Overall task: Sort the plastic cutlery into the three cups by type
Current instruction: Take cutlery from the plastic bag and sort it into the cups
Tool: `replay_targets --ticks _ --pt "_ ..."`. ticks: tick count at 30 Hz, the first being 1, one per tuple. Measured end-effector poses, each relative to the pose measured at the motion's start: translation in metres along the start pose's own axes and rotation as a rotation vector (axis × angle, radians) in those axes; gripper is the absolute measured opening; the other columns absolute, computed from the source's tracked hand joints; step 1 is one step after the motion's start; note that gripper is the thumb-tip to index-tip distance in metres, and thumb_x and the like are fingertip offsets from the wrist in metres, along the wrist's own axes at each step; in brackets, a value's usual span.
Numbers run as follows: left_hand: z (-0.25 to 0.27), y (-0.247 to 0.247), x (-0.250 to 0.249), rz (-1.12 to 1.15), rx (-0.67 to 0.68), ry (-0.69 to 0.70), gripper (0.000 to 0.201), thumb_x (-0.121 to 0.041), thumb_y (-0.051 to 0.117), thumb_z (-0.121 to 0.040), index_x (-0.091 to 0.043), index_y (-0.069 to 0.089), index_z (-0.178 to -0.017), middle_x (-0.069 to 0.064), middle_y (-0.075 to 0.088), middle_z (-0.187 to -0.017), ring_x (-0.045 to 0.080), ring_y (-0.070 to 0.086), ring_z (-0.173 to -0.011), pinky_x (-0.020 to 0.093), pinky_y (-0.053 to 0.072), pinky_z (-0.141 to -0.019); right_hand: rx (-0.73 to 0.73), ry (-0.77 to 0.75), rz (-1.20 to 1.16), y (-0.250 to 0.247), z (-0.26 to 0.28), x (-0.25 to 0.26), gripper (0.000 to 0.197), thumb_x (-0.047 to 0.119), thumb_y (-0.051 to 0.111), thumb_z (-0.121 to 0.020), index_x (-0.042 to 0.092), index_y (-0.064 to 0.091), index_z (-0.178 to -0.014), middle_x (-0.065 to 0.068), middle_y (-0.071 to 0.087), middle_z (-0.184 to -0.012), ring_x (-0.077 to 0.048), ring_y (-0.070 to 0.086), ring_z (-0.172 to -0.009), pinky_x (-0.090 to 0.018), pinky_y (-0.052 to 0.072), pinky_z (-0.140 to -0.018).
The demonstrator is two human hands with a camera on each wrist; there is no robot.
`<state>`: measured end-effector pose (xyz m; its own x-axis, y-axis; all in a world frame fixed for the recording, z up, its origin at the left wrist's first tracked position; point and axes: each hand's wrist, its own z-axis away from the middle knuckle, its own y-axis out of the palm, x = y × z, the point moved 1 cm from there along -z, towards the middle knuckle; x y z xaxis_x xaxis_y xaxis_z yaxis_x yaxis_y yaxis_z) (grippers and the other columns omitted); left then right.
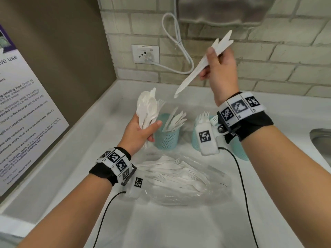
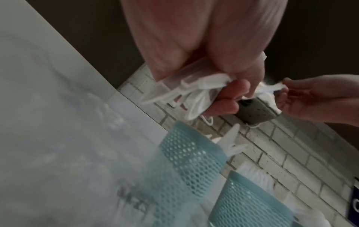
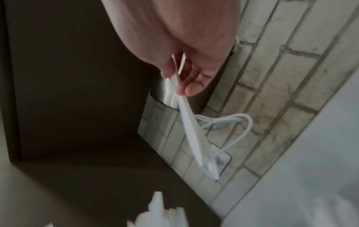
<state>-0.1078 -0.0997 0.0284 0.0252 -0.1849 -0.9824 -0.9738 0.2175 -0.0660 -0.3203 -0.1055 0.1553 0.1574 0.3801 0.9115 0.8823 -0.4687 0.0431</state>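
My left hand (image 1: 141, 133) grips a bunch of white plastic spoons (image 1: 147, 108), bowls up, just left of a teal mesh cup (image 1: 167, 138) that holds knives (image 1: 176, 119). My right hand (image 1: 219, 68) is raised near the brick wall and pinches a few white knives (image 1: 200, 67), blades slanting down toward that cup. A second teal cup (image 1: 196, 140) with forks (image 1: 204, 116) stands behind my right wrist; a third teal cup (image 1: 240, 151) is mostly hidden by the arm. In the left wrist view the spoon handles (image 2: 194, 90) sit between my fingers. The right wrist view shows the knives (image 3: 191, 135) hanging from my fingers (image 3: 192, 87).
A clear plastic bag (image 1: 179, 179) with several loose white pieces lies on the white counter (image 1: 161, 226) in front of the cups. A socket (image 1: 145, 54) with a white cable (image 1: 176, 43) is on the brick wall. A notice (image 1: 23, 111) hangs at the left, a steel sink (image 1: 322, 140) at the right.
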Motion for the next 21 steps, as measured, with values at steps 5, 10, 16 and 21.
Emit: replay_targets --ticks 5,10,16,21 --pt "-0.009 -0.008 -0.003 -0.005 -0.05 0.048 0.026 -0.013 0.069 -0.085 -0.026 0.051 -0.098 -0.001 0.053 -0.075 0.01 0.047 -0.048 0.03 0.051 -0.053 0.237 0.095 0.239 0.025 0.023 -0.042 0.011 0.017 0.055 -0.094 0.012 0.054 -0.104 -0.01 0.059 -0.088 -0.017 0.061 -0.055 -0.025 0.056 -0.055" --pt "-0.008 -0.003 -0.002 0.007 -0.018 0.072 0.033 -0.019 0.073 -0.081 -0.021 0.052 -0.106 -0.006 0.057 -0.075 0.013 0.053 -0.056 0.032 0.049 -0.054 0.357 0.174 0.419 0.033 0.041 -0.066 0.035 0.037 0.063 -0.088 0.013 0.064 -0.113 -0.001 0.065 -0.098 -0.015 0.063 -0.082 -0.036 0.054 -0.085" --pt "-0.004 0.004 0.003 -0.002 0.047 0.052 0.037 -0.018 0.073 -0.082 -0.011 0.05 -0.111 0.001 0.059 -0.074 0.017 0.052 -0.048 0.034 0.048 -0.054 0.445 0.032 0.264 0.032 0.048 -0.023 0.023 0.027 0.053 -0.094 0.02 0.068 -0.11 0.008 0.065 -0.104 0.002 0.058 -0.091 -0.018 0.045 -0.083" --pt "-0.003 0.016 -0.004 0.027 0.094 0.063 0.036 -0.017 0.072 -0.078 -0.015 0.051 -0.106 0.004 0.055 -0.075 0.01 0.052 -0.047 0.03 0.05 -0.049 0.538 0.061 0.184 0.034 0.056 -0.02 0.006 0.015 0.068 -0.085 0.021 0.066 -0.084 0.001 0.07 -0.089 -0.014 0.063 -0.083 -0.032 0.053 -0.081"
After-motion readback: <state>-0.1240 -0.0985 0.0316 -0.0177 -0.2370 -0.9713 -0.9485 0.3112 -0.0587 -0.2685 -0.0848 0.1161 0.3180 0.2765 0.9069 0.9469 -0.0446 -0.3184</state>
